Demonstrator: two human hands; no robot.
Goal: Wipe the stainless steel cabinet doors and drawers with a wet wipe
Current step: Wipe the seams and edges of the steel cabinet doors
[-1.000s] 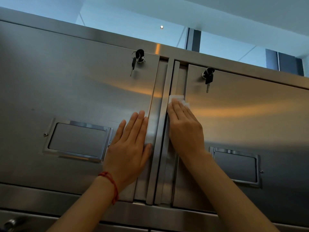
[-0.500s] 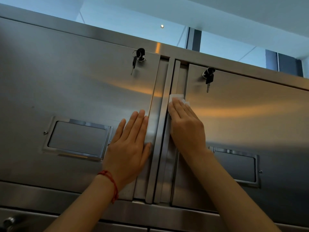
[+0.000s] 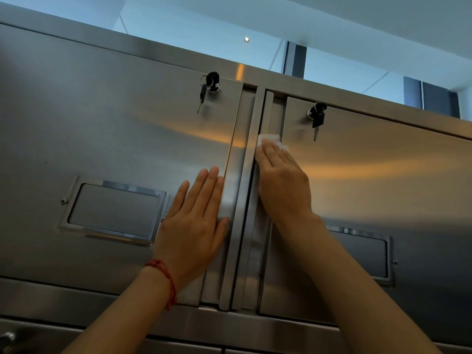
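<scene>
Seen from below: two brushed stainless steel cabinet doors side by side, w/ vertical steel strips in the gap between them. Left hand [image 3: 194, 226] lies flat, fingers straight & together, palm pressed on the left stainless steel door [image 3: 102, 118] near its right edge; thumb touches the bevelled edge strip. A red braided cord bracelet [image 3: 167, 282] sits on that wrist. Right hand [image 3: 281, 180] is also flat w/ straight fingers, pressing a small white wet wipe [image 3: 268, 139] against the left edge of the right stainless steel door [image 3: 383, 187], right beside the central vertical steel strip [image 3: 249, 175]; most of the wipe is hidden under the fingers, only its top & a corner at right peek out. Each door has a lock w/ black-headed keys hanging: left bunch of keys [image 3: 208, 88] near the top right corner of the left door, right bunch of keys [image 3: 316, 118] just above & right of the wipe. A recessed rectangular steel label frame [image 3: 112, 213] sits left of the left hand; a second recessed frame [image 3: 367, 254] on the right door is partly covered by the right forearm. Warm orange reflections streak both doors.
</scene>
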